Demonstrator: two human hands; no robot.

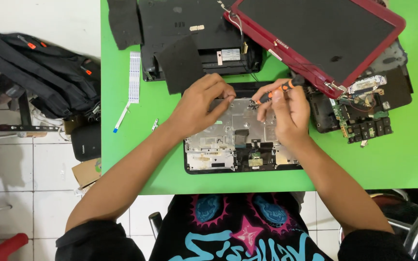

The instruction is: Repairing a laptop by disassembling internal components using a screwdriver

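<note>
The laptop cover panel lies upside down at the near middle of the green table, its silver metal underside and a few small boards and a flat cable showing. The right hand is closed around a small screwdriver with an orange and black handle, whose tip points left and down at the far edge of the panel, near its middle. The left hand rests on the far left part of the same panel, fingers curled and pressing down, with the fingertips pinched close to the screwdriver tip; whether they hold a screw I cannot tell.

Judging by how things lie, the teardown is well along. The machine is already in separate pieces: the black base shell sits at the far side, partly covered by dark foam or cloth pieces; the red-framed screen lies tilted at the far right with loose wires at its hinge; below it, at the right, the main board with green circuitry sits exposed. A white ribbon cable lies on the left of the table, and a small metal bit lies near it. What seems left is the fine work on the panel itself, whose boards and cable are in place.

Off the table, on the left, a black backpack rests above the tiled floor.
</note>
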